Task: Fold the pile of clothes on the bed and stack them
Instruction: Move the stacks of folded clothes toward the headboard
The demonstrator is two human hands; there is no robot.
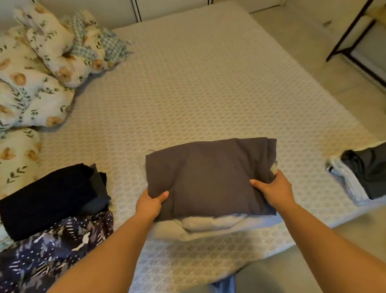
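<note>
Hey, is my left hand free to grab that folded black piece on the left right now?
Probably not yet. Your left hand grips the folded grey garment along with your right hand. The folded black piece lies uncovered nearby, so letting go first should open the way.

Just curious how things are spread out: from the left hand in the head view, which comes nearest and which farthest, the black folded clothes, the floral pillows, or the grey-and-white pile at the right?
From the left hand:
1. black folded clothes, just to its left.
2. grey-and-white pile, at the bed's right edge.
3. floral pillows, at the far left corner.
</note>
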